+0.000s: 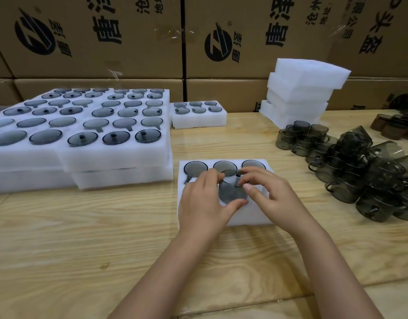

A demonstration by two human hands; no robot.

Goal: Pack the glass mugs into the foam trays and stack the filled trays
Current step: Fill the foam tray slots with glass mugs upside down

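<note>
mid-packing, the left hand and the right hand both grip the smoky grey glass mug at the front middle pocket of the white rectangular foam tray, whose row at 12 o'clock is filled; next it likely needs seating down squarely.

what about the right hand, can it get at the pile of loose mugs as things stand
Probably yes, once freed: the right hand pinches a mug over the tray, but the pile of loose mugs lies to its right with only bare table between.
</note>
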